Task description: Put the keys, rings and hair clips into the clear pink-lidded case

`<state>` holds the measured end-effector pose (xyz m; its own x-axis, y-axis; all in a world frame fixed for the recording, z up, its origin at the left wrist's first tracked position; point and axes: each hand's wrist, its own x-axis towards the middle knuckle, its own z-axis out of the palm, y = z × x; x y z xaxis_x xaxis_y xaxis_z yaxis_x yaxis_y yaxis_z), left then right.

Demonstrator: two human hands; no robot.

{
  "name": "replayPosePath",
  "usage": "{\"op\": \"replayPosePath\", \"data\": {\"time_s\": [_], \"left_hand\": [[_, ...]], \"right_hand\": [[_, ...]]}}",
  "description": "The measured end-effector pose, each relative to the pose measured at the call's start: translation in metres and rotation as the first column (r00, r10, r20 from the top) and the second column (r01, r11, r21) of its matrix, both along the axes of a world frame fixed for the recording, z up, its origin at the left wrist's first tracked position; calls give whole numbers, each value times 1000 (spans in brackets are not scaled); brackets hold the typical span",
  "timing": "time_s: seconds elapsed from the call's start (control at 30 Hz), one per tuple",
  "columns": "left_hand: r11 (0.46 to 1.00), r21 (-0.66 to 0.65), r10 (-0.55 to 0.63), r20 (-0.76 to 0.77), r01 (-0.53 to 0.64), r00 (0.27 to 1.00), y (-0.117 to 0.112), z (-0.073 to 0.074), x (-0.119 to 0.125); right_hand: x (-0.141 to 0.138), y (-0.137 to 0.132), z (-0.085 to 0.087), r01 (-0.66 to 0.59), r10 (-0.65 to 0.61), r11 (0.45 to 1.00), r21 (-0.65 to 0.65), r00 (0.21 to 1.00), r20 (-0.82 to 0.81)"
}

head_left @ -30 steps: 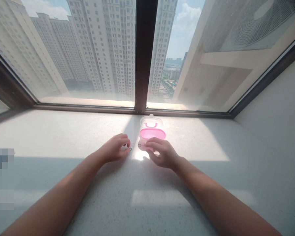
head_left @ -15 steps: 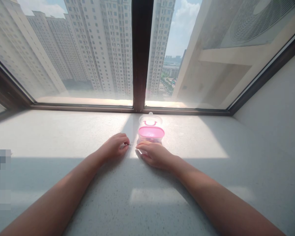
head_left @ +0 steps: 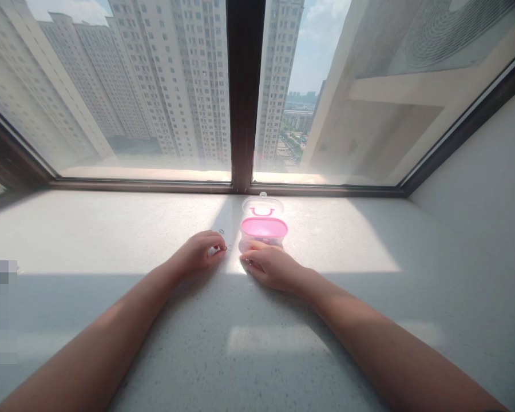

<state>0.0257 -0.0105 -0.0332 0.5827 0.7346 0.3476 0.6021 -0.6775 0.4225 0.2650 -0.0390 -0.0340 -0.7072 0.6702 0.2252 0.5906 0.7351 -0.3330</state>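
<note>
My left hand (head_left: 199, 252) rests on the white speckled sill, thumb and forefinger brought together. A tiny dark bit shows at its fingertips, apparently the edge of a small thin ring. Just beyond those fingers another small dark ring (head_left: 221, 231) lies on the sill. My right hand (head_left: 272, 264) is closed with its fingertips pinched; what they hold, if anything, is too small to make out. Directly behind it stands a small clear box with a pink rim (head_left: 264, 228). Its clear lid (head_left: 262, 207) with a pink handle is tipped back, and my right hand hides the box's lower front.
The sill (head_left: 189, 343) is crossed by bands of sunlight and shadow. A dark window frame (head_left: 245, 114) rises behind the box, with tall buildings outside. A white wall (head_left: 480, 171) bounds the right side. A blurred patch (head_left: 0, 309) covers something at the left edge.
My right thumb and fingers have closed together from a wider gap. My left hand has barely moved; the ring beyond it now shows on the sill. The view has tilted slightly.
</note>
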Motion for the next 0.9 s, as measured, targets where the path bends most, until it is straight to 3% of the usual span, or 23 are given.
{"op": "replayPosePath", "data": {"time_s": [0.2, 0.37, 0.53, 0.77, 0.9], "left_hand": [[1000, -5, 7, 51, -6, 999, 0, -1, -2], [998, 33, -58, 142, 54, 988, -6, -2, 8], [989, 29, -149, 179, 146, 973, -20, 4, 25], [999, 2, -44, 148, 45, 988, -27, 6, 30], [999, -2, -46, 156, 47, 987, -26, 6, 29]], "right_hand": [[-1, 0, -1, 7, -7, 1000, -3, 999, -32], [-3, 0, -4, 74, -78, 997, -28, 981, -177], [-3, 5, -13, 55, -43, 998, 30, 952, -303], [-2, 7, -16, 65, -34, 994, 93, 951, -308], [-2, 6, -15, 80, -50, 993, 83, 951, -307]]}}
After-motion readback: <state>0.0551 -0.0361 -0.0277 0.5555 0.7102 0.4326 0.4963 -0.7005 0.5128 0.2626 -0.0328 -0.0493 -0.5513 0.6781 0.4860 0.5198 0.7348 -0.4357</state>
